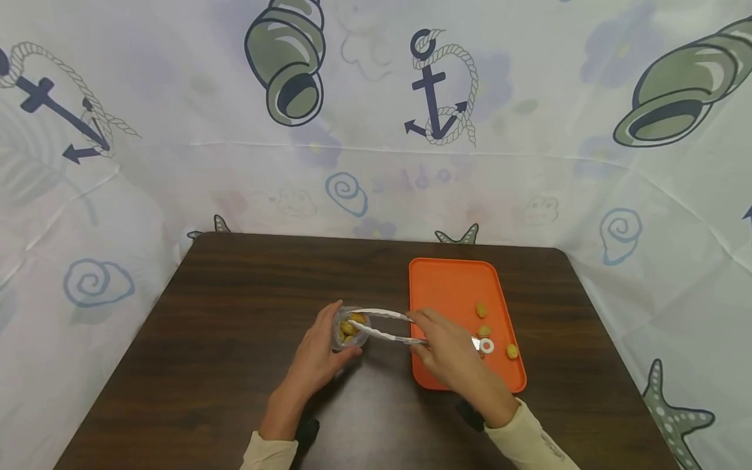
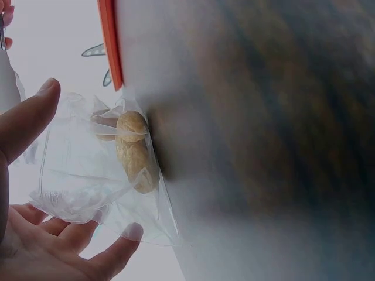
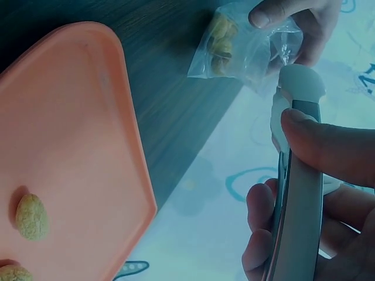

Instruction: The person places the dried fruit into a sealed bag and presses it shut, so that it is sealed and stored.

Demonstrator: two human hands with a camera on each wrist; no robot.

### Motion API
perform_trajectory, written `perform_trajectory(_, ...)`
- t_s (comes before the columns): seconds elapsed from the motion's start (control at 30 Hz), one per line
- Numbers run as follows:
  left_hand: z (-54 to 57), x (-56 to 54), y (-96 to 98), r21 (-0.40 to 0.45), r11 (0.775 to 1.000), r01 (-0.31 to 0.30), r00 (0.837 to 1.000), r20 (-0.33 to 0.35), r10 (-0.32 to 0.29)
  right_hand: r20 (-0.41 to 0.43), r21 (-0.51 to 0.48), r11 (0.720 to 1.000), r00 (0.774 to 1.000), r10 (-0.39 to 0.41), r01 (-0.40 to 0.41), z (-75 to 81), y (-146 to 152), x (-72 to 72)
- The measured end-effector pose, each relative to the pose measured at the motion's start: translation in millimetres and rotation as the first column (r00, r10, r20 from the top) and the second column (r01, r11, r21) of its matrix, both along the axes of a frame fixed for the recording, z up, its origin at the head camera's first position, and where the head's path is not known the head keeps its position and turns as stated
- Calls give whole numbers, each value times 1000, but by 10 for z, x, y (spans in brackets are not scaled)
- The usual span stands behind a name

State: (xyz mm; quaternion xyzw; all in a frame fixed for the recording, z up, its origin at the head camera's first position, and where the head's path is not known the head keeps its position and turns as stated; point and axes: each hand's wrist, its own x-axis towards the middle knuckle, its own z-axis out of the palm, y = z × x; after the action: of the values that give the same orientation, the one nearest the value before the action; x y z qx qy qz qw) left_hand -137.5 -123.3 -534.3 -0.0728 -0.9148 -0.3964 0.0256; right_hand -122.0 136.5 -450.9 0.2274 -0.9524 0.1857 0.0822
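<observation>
1. The dark wooden table (image 1: 235,294) lay under everything, reaching out on all sides of the orange tray, the landmark here.
2. The tray (image 1: 440,281) looked like stiff, smooth plastic with a raised rim; loose rounded things would probably have rolled on it, and that rim was the place to lift it.
3. The tongs (image 3: 302,193) stretched leftward from above the tray. The right hand (image 1: 446,349) pinched their metal arms between thumb and fingers, the white tips apart at the mouth of the bag. They seemed light and springy, best squeezed mid-arm, as here.
4. The clear plastic bag (image 2: 76,158) stood left of the tray, with the left hand (image 1: 320,356) curled round it, thumb opposite fingers. It looked thin, limp and slippery, likely to fold under a hard squeeze; a loose hold near the mouth would have suited it.
5. The nut-like pieces in the bag (image 2: 133,158) sat left of the tray; at least three loose pieces (image 1: 512,351) lay on its right half. They appeared light, firm and wrinkled, apt to roll, and best nipped across the middle. Whether the tips touched one, I could not tell.
</observation>
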Motion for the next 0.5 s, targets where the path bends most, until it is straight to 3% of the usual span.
perform_trajectory(0.5, -14, 13, -24, 5, 1000, 10, 999, -31, -10, 22, 22, 1000, 1000, -3, 2, -47, -68, -1)
